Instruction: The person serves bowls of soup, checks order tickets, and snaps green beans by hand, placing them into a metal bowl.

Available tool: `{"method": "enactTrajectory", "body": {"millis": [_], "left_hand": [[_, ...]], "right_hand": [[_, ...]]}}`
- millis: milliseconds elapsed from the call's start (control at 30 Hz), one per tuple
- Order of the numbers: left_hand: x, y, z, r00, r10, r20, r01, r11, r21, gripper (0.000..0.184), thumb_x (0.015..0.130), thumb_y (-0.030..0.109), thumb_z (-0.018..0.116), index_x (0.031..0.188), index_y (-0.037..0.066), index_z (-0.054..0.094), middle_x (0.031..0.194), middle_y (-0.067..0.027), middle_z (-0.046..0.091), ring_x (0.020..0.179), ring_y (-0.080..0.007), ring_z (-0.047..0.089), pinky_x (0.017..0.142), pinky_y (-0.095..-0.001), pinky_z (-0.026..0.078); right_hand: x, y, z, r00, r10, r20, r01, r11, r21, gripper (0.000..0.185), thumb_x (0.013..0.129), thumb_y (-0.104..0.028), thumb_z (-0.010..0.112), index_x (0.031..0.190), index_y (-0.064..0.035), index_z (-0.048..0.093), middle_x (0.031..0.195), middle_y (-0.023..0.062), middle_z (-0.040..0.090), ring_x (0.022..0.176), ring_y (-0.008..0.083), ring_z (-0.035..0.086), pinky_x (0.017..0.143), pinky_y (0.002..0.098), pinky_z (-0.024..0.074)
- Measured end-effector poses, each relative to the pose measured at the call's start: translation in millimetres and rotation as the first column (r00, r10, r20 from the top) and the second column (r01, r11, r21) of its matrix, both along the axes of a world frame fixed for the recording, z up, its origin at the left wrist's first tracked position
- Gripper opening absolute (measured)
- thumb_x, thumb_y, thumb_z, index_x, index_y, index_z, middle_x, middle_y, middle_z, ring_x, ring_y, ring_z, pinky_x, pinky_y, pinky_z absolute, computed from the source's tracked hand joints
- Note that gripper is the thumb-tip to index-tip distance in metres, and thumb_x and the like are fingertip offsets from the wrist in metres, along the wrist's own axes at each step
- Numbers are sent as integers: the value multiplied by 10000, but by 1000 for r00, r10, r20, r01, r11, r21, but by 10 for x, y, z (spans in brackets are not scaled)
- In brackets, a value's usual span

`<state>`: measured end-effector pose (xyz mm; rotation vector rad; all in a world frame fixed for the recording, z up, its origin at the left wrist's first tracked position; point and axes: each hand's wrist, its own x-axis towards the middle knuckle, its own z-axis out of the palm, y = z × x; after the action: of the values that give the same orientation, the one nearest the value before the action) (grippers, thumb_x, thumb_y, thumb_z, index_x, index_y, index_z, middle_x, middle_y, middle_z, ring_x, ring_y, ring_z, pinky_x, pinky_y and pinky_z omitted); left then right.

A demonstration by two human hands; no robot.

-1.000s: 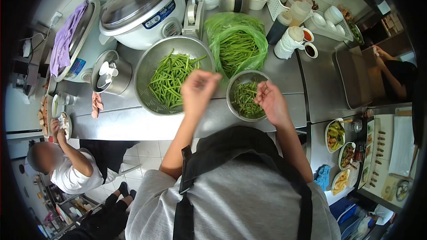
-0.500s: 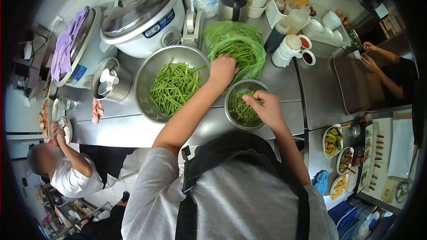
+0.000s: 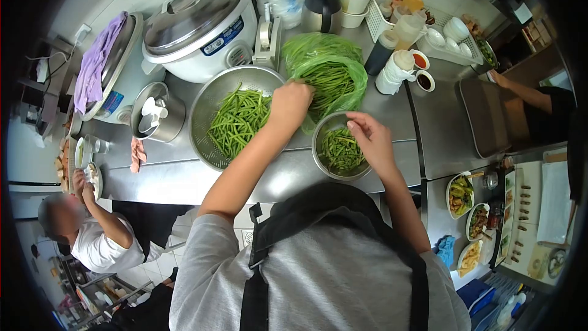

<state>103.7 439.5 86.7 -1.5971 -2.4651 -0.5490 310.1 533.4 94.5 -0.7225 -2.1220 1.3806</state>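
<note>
My left hand (image 3: 293, 103), fingers curled, is at the left edge of an open green plastic bag (image 3: 309, 52). What lies between its fingers is hidden. Inside the bag are long green beans (image 3: 334, 86). To the left stands a perforated metal colander (image 3: 198, 132), partly behind my left forearm, with green beans (image 3: 236, 124) heaped in it. My right hand (image 3: 373, 141) hovers at the right rim of a smaller metal bowl (image 3: 316, 150), thumb and forefinger close together; anything pinched there is too small to make out. Short green bean pieces (image 3: 343, 152) fill the bowl's bottom.
Behind the colander is a large rice cooker (image 3: 196, 30); a metal pot (image 3: 174, 113) with white utensils sits left. A thermos jug (image 3: 321, 9), sauce bottles (image 3: 381, 49) and sauce cups (image 3: 424, 79) line the back. Co-workers (image 3: 101, 239) stand at the left and right.
My left hand has come out of the bag's beans, moving left to its edge. My right hand has risen slightly from inside the bowl to its rim.
</note>
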Motion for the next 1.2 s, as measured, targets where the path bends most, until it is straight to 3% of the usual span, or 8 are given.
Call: {"method": "enactTrajectory", "body": {"millis": [133,233,300,600,833,933,1033,1200], "left_hand": [[166,-280,351,989,-63,136,40,985,168,125,798,150,664,886,97,735,809,-91,667,778,-266,647,682,-387,518],[322,-466,555,959,-74,273,21,981,191,144,795,152,669,907,93,738,793,-82,663,761,-261,637,671,-378,505],[411,-564,632,943,-52,327,-16,979,202,157,793,153,672,923,99,741,774,-74,659,771,-257,627,689,-374,496],[680,-500,450,993,-121,-15,119,935,333,199,696,170,762,894,152,754,1037,-9,657,1097,-263,547,1056,-533,281],[707,-547,222,983,-153,102,113,940,321,161,723,172,742,883,155,753,797,2,624,902,-217,553,984,-466,325],[790,-601,111,971,-115,210,40,943,330,157,737,158,737,892,138,750,809,-2,637,897,-223,557,929,-423,362],[888,-652,46,908,-143,393,3,942,336,134,765,133,715,889,86,739,813,-33,648,853,-238,560,855,-386,411],[909,-621,-50,543,-395,741,42,894,446,167,834,117,673,973,31,710,842,-98,662,807,-249,571,764,-338,442]], "right_hand": [[-108,-16,143,1000,5,8,-7,975,223,298,910,-139,609,1199,-63,606,895,122,676,676,182,629,632,303,495],[-126,-11,169,995,55,88,-82,939,333,238,922,-131,583,1139,-47,633,853,127,676,672,201,634,632,307,491],[-104,-26,93,985,105,135,-127,978,166,207,929,-129,569,1099,-39,646,823,123,674,664,223,628,635,325,486],[-32,-233,156,986,74,152,-102,977,186,200,939,-166,549,1009,-13,658,836,154,676,713,300,639,667,375,483],[124,-210,129,977,132,169,-175,947,271,238,925,-221,577,873,-4,661,790,170,650,695,337,615,643,412,468],[149,-231,164,957,157,242,-221,939,264,272,927,-242,577,805,-8,644,723,159,617,626,273,595,603,384,454],[162,-234,327,917,287,277,-291,956,-27,321,953,-261,553,761,-11,616,683,86,605,580,160,545,558,318,427],[166,-209,163,951,242,-194,-310,744,-592,320,987,-256,507,759,-37,560,682,-6,518,605,83,453,580,246,390]]}}
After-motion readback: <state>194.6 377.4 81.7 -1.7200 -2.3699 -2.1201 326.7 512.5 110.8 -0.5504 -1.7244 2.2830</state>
